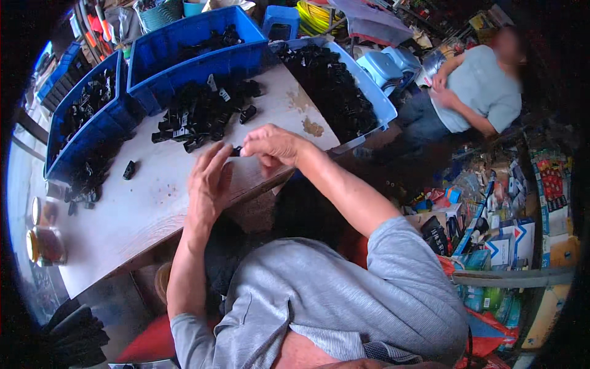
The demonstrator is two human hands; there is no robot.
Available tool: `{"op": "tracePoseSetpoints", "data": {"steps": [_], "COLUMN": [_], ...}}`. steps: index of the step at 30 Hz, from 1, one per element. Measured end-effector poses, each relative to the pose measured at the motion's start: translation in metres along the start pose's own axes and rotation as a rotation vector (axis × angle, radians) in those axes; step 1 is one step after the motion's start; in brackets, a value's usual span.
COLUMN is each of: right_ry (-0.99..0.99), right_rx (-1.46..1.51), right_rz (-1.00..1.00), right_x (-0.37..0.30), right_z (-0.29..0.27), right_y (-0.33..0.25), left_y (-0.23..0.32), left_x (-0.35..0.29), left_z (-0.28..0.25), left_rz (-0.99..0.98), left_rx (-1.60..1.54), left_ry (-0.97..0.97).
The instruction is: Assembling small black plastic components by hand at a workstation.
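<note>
Over the front part of the table, a small black plastic part (236, 151) is pinched between the fingertips of my two hands. My left hand (209, 181) holds it from the left, fingers bent and close together. From the right, my right hand (275, 146) grips its other end with thumb and forefinger. Just beyond lies a heap of similar black plastic parts (200, 114), some with pale metal pieces. One black part (129, 170) rests alone on the white tabletop (147, 212). My fingers hide most of the held part.
Blue bins (138, 92) of black parts line the table's back and left. A light blue tub (384, 107) of black parts stands at right. Two lidded jars (46, 246) sit at the left edge. Another person (485, 92) sits at right, near cluttered goods (491, 246).
</note>
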State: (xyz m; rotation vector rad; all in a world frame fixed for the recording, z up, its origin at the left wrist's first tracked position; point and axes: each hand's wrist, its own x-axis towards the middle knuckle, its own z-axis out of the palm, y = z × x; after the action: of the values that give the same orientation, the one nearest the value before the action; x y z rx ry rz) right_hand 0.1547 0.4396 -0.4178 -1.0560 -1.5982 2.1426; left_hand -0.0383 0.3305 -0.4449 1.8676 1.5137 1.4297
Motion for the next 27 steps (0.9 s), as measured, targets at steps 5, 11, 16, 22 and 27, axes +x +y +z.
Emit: {"op": "tracePoseSetpoints", "data": {"steps": [5, 11, 16, 22, 27], "right_ry": [-0.086, 0.2, 0.139, 0.143, 0.017], "right_rx": [-0.009, -0.283, -0.332, -0.502, -0.364], "right_rz": [0.033, -0.024, -0.056, -0.08, -0.194], "right_x": [0.013, 0.008, 0.021, 0.019, 0.034], "right_z": [0.024, 0.048, 0.055, 0.062, 0.07], "right_y": [-0.003, -0.011, -0.008, -0.016, -0.004], "left_y": [-0.017, -0.011, -0.017, -0.017, -0.033], "left_x": [-0.005, -0.003, -0.006, -0.003, -0.018], "left_z": [-0.008, -0.013, -0.025, -0.026, -0.033], "left_rz": [0.029, 0.009, -0.063, -0.313, -0.317], "left_rx": [0.131, 0.18, 0.191, 0.057, -0.019], "left_ry": [-0.024, 0.046, 0.056, -0.043, 0.105]}}
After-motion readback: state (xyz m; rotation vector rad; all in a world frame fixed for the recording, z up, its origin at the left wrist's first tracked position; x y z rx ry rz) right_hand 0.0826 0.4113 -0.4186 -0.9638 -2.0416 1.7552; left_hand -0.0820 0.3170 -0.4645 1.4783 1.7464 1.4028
